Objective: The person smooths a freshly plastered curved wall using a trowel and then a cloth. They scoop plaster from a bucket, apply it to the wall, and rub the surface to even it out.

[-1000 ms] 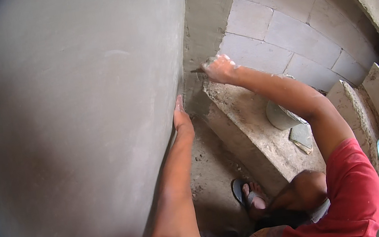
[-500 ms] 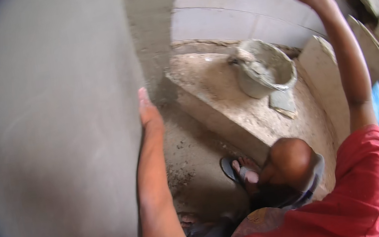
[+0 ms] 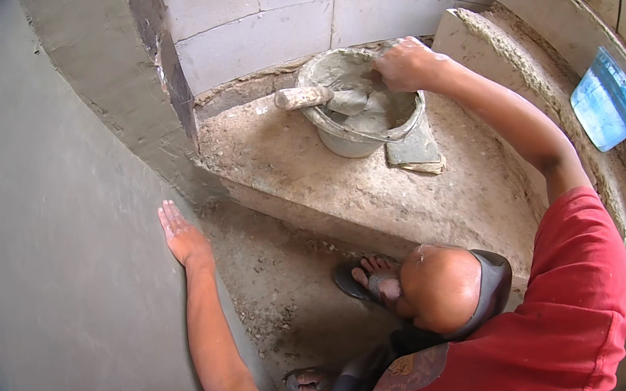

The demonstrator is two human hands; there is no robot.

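Observation:
My left hand [image 3: 186, 237] lies flat against the smooth grey plastered wall [image 3: 55, 258], fingers stretched out and holding nothing. My right hand [image 3: 405, 66] reaches over the far right rim of a mortar-smeared bucket [image 3: 354, 143]. Its fingers are curled downward into the bucket, and whatever they grip is hidden behind the knuckles. Wet grey mortar [image 3: 370, 118] fills part of the bucket. A trowel [image 3: 304, 97] rests across the bucket's left rim, with its pale, crusted handle sticking out and its blade in the mortar.
The bucket stands on a dusty raised ledge [image 3: 277, 168]; a flat grey slab [image 3: 414, 150] lies beside it. White blockwork [image 3: 250, 47] closes off the back. Curved rough steps [image 3: 502, 54] rise at right, holding a blue translucent container [image 3: 608, 103]. My sandalled foot [image 3: 374, 279] is below the ledge.
My right hand has come down from the upper right, where it held a brown flat object, to the bucket. My view has shifted; my left hand stays on the wall.

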